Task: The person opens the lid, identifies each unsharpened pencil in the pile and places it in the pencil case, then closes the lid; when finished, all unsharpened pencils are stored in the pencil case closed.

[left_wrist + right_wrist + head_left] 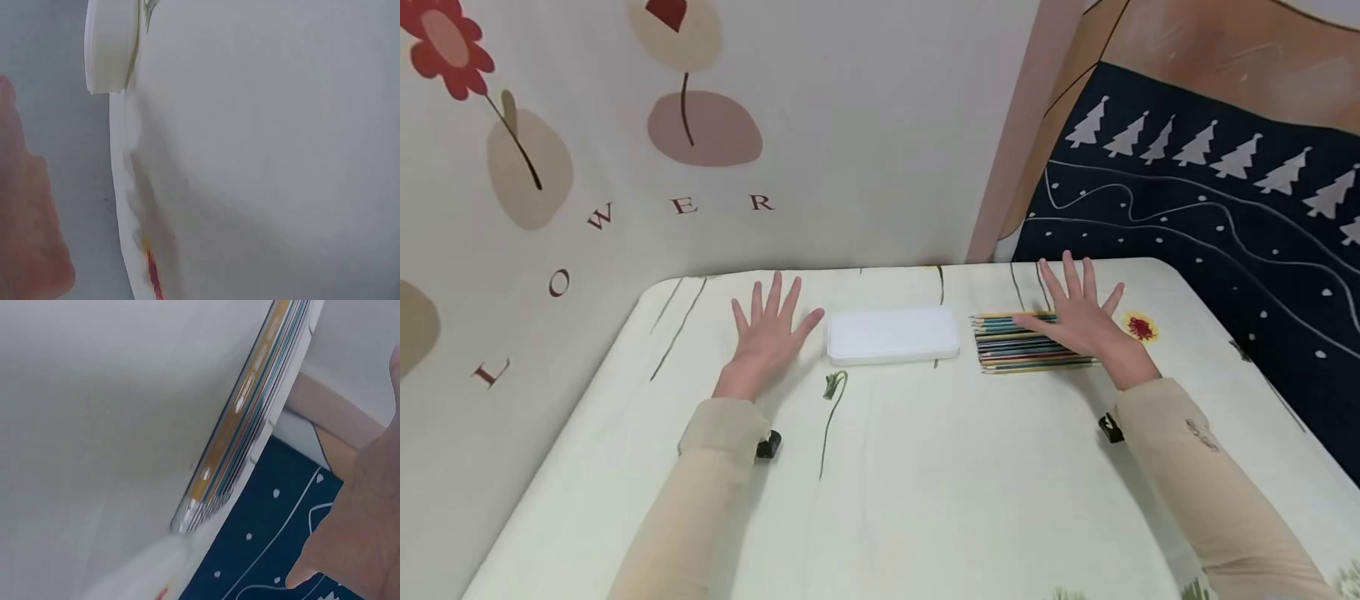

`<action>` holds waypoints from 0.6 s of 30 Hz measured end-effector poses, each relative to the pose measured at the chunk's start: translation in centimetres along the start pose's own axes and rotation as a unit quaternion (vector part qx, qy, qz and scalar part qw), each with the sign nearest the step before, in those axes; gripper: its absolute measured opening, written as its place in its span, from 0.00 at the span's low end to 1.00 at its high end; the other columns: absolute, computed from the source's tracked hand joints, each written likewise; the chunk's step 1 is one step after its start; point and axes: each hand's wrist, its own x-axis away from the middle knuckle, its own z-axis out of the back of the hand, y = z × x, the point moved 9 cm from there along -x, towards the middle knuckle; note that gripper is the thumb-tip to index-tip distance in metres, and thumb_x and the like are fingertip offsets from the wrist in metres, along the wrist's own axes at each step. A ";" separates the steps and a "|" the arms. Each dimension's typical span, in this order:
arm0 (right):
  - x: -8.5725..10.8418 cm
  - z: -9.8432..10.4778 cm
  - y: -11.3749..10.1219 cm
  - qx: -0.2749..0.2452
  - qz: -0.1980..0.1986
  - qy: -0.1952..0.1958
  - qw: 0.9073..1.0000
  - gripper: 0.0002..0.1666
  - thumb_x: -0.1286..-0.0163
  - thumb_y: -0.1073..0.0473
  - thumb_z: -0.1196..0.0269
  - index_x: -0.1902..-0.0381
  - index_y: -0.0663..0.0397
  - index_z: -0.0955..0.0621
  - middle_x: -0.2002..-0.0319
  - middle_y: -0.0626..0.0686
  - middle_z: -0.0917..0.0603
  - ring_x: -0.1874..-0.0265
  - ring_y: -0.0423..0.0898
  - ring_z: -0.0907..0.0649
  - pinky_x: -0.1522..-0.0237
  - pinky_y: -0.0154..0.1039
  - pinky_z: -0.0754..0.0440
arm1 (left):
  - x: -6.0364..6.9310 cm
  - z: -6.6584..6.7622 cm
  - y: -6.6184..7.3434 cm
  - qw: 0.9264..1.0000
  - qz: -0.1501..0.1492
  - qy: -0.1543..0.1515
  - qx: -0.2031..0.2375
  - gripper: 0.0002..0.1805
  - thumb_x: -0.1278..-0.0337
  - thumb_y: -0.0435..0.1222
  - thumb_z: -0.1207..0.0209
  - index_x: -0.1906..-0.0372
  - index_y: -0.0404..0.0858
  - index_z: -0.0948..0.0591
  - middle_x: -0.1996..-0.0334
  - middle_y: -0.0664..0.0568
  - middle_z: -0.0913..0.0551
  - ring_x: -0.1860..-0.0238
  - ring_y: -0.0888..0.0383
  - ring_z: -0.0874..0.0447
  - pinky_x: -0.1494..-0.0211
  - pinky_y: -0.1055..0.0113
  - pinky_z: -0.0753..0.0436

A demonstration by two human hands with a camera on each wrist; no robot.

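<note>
A white rectangular box (892,335) lies flat near the middle of the table in the head view, and its end (112,47) shows in the left wrist view. My left hand (765,337) is left of it, fingers spread, holding nothing. Right of the box lies a row of coloured pencils (1007,346), side by side; in the right wrist view the pencils (240,400) look glossy. My right hand (1078,321) has its fingers spread over their right part, thumb across the upper pencils. Whether it touches them I cannot tell. The left hand (28,219) and right hand (356,519) also appear at the wrist views' edges.
A white cloth with printed flowers and stems covers the table (880,467). Behind it hangs a pale curtain (865,125) with printed shapes and letters. At the right is a dark blue fabric (1195,192) with white trees.
</note>
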 end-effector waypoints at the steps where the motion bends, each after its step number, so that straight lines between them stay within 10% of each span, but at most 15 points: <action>1: 0.0 -0.2 -0.2 -0.005 0.001 -0.003 1.000 0.64 0.36 0.19 0.53 0.20 0.44 0.67 0.23 0.57 0.82 0.25 0.66 0.79 0.41 0.84 0.80 | -0.1 -0.2 0.0 1.000 0.000 -0.005 0.010 0.49 0.36 0.73 0.73 0.19 0.51 0.64 0.19 0.48 0.73 0.20 0.40 0.81 0.26 0.32 0.80; 8: -0.7 -1.5 -2.8 -0.044 0.020 -0.026 0.998 0.62 0.33 0.25 0.48 0.20 0.44 0.68 0.22 0.55 0.80 0.23 0.62 0.75 0.37 0.82 0.78 | -0.4 -1.7 0.8 0.991 -0.024 -0.054 0.117 0.50 0.31 0.69 0.69 0.19 0.42 0.64 0.19 0.41 0.70 0.19 0.38 0.74 0.21 0.34 0.69; 18: -2.0 -3.4 -7.3 -0.103 0.080 -0.051 0.990 0.62 0.32 0.31 0.43 0.20 0.49 0.66 0.20 0.57 0.73 0.20 0.60 0.67 0.29 0.77 0.69 | 0.1 -4.4 2.2 0.944 -0.022 -0.163 0.288 0.57 0.39 0.57 0.38 0.19 0.48 0.63 0.18 0.49 0.61 0.18 0.45 0.59 0.18 0.45 0.52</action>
